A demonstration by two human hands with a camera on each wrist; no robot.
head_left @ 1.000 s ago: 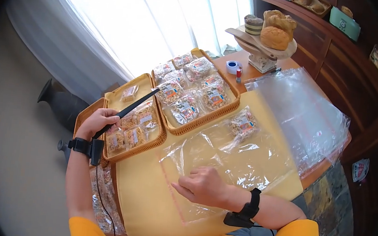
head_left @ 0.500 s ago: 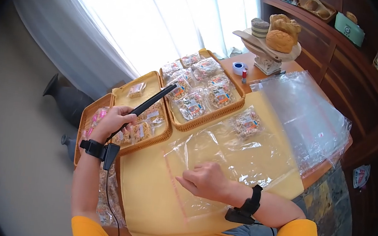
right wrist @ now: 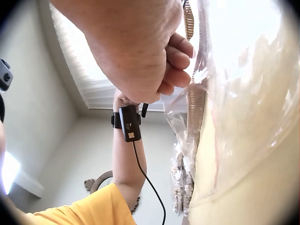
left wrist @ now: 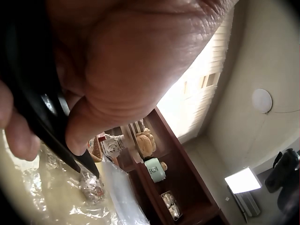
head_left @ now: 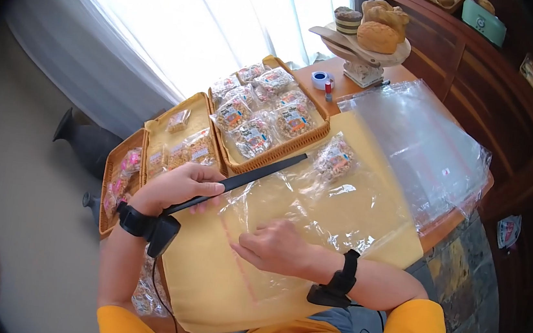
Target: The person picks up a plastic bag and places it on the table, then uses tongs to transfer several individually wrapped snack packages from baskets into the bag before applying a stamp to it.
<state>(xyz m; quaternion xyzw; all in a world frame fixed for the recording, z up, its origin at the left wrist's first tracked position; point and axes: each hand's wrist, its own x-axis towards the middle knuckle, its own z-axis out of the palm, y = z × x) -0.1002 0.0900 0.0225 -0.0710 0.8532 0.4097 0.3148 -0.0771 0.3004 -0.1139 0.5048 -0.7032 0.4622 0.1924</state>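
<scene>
Gripped by my left hand [head_left: 189, 188] is a pair of black tongs [head_left: 259, 174], its tips close to the left of a wrapped snack pack [head_left: 334, 157]. The left wrist view shows the thumb against the tongs [left wrist: 51, 108], with two tips close together. A large clear plastic bag [head_left: 347, 204] lies spread under the pack; whether the pack is inside it I cannot tell. My right hand [head_left: 277, 246] is above the bag's lower left part, its fingers [right wrist: 178, 61] curled in the right wrist view. Whether they touch the film is unclear.
Behind stand wicker trays of wrapped snacks, the larger [head_left: 280, 155] and the middle one [head_left: 179, 102]. Stacked clear bags [head_left: 426, 157] lie at the right. A tape roll [head_left: 320, 79] and a bread stand [head_left: 364, 73] are at the back.
My left hand has moved right and toward me with the tongs, whose tips have gone from over the trays to beside the pack. My right hand keeps its curled pose.
</scene>
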